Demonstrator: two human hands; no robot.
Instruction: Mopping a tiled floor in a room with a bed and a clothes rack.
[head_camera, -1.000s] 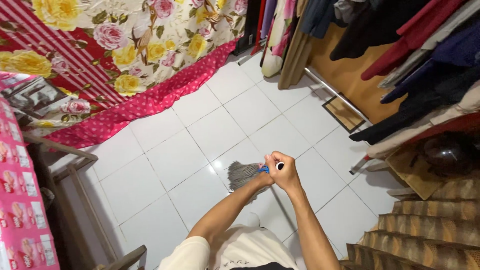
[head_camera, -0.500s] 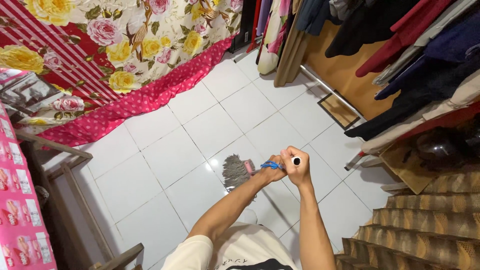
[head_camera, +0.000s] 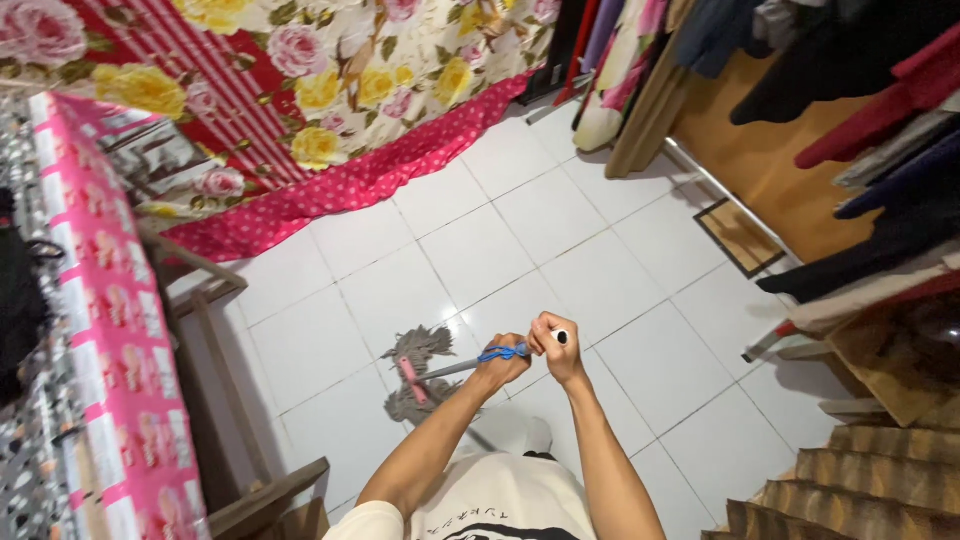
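since half a second ago the mop head (head_camera: 418, 372) has swung across the tiles toward my left, from just under my hands out to the floor beside the wooden frame (head_camera: 215, 340), and my view has turned the same way, so the pink printed packs come in much larger.

my left hand (head_camera: 503, 362) is clenched round the grey mop handle (head_camera: 452, 367) just by its blue loop (head_camera: 500, 352), and my right hand (head_camera: 556, 345) is wrapped tight round the very top of the handle, its black end cap poking out past my fingers (head_camera: 545, 327). the grey strings are spread flat on the white tiled floor (head_camera: 560, 220), with the pink bar of the mop lying across them.

as for progress, i judge the mopping to be mid-way: the tiles near me shine a little, but i cannot tell wet from dry, and the far floor toward the red dotted cloth (head_camera: 380, 180) and the clothes rail (head_camera: 720, 190) looks yet to be covered.

along the left edge of the view a long strip of pink packets (head_camera: 110, 330) hangs in a row, each small and rectangular with white patches and a little picture; the print is too blurred to make out. a flowered sheet (head_camera: 300, 70) hangs over the far side.
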